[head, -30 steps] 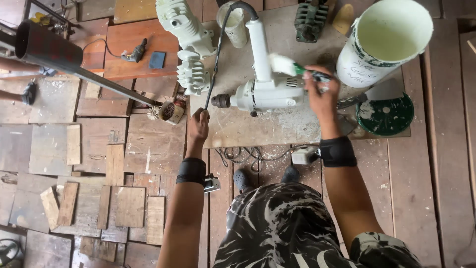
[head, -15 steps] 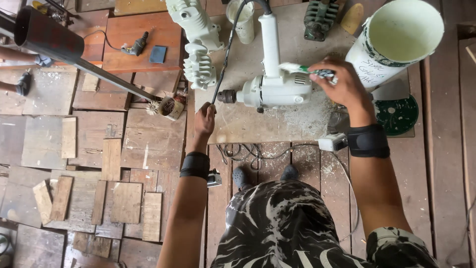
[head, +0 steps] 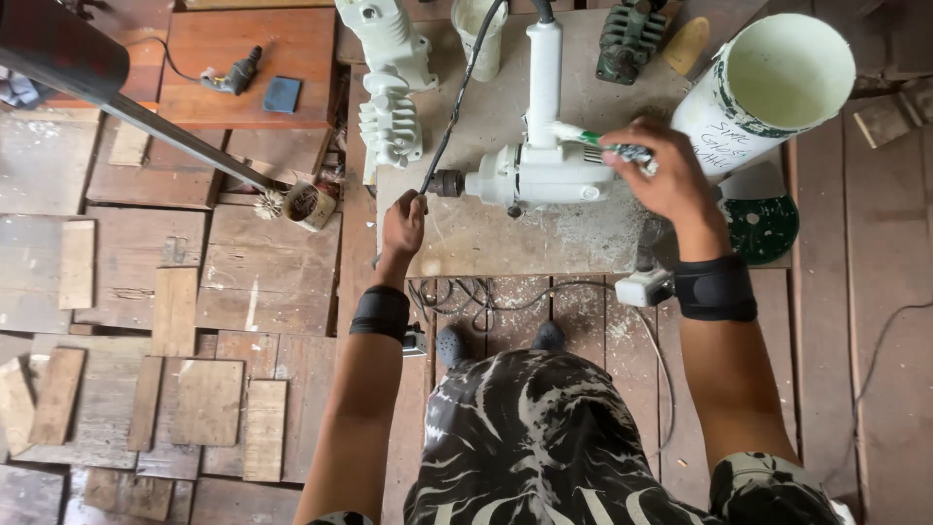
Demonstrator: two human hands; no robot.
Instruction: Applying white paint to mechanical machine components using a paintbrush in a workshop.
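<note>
We see the white drill (head: 544,175) lying on the dusty worktop (head: 486,243), our right hand (head: 666,175) clamped on a green-handled tool (head: 607,146) over its body. Our left hand (head: 403,224) pinches the black cord (head: 457,107) beside the chuck. A pale bucket (head: 768,92) stands just right.

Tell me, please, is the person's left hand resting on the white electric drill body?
No, the left hand grips the black cable beside the white electric drill, while the right hand holds a green-and-white tool against the drill.
</note>
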